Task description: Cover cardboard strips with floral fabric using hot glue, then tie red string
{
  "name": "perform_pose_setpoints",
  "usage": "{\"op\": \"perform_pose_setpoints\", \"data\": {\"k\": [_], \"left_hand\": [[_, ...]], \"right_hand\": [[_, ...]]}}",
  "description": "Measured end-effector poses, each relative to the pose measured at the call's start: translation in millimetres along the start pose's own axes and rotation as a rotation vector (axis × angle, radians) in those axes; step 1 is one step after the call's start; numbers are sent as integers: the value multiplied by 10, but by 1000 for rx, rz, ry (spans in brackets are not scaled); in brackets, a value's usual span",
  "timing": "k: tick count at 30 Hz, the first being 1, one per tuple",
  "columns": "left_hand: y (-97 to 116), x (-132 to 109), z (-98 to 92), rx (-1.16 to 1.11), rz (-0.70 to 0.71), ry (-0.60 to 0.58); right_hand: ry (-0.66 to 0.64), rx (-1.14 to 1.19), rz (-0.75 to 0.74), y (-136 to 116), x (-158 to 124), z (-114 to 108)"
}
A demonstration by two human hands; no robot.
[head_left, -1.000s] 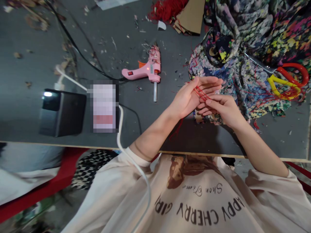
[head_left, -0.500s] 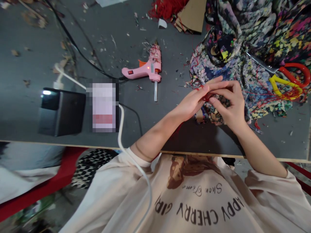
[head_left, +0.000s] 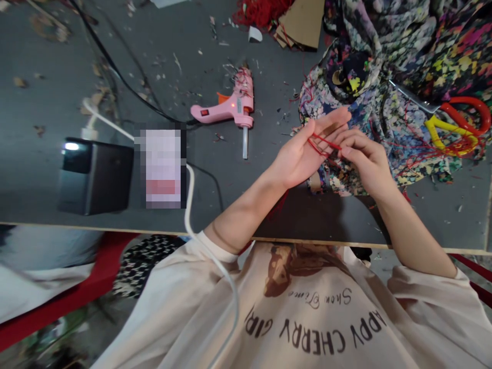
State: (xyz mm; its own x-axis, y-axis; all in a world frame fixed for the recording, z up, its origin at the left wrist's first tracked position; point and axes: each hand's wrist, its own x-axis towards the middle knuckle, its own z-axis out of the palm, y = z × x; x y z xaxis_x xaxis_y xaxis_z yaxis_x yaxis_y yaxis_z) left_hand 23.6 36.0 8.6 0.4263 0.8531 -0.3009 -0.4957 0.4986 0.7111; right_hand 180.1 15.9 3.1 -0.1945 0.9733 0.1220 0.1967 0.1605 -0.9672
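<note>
My left hand (head_left: 303, 154) is turned palm up, its fingers stretched out and its thumb raised. A red string (head_left: 325, 146) runs from near that thumb across the palm to my right hand (head_left: 367, 159). The thumb and forefinger of the right hand are closed on the string, close to the left fingers. Under and behind both hands lies a heap of floral fabric (head_left: 357, 113). Some of the left fingertips are hidden behind the right hand.
A pink glue gun (head_left: 230, 105) with a lit orange light lies left of my hands. Scissors (head_left: 457, 120) with red and yellow handles rest on the fabric. Further left stand a black power bank (head_left: 98, 177) and a pixelated phone-like object (head_left: 163, 166). Red thread (head_left: 261, 13) and cardboard (head_left: 303, 25) lie behind.
My left hand has turned its palm upward and its thumb has come away from the right fingers. My right hand has drawn slightly right, stretching the red string into view.
</note>
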Motion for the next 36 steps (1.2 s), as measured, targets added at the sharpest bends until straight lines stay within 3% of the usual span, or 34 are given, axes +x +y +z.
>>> {"op": "perform_pose_setpoints", "data": {"k": [5,12,16,19,24,29,33,36], "left_hand": [[66,4,-34,-57,-12,9],[78,-4,-57,-33,-19,26],[85,-12,-45,-65,-17,6],[101,-33,-34,-84,-43,-30],[56,-87,-130,58,-71,-37],[-50,-122,-257,177,10,7],[-16,-135,-139,113,-9,-15],[43,-137,-16,29,-55,-54]], "right_hand": [[104,-40,-14,114,38,-82],[284,-460,-137,88,-51,-95],[352,-426,-144,42,-89,-52],[277,-243,-103,41,-71,-24],[-22,206,160,58,-69,41],[10,283,257,70,-85,44],[-2,208,284,45,-70,65],[-52,385,434,-20,-72,117]]}}
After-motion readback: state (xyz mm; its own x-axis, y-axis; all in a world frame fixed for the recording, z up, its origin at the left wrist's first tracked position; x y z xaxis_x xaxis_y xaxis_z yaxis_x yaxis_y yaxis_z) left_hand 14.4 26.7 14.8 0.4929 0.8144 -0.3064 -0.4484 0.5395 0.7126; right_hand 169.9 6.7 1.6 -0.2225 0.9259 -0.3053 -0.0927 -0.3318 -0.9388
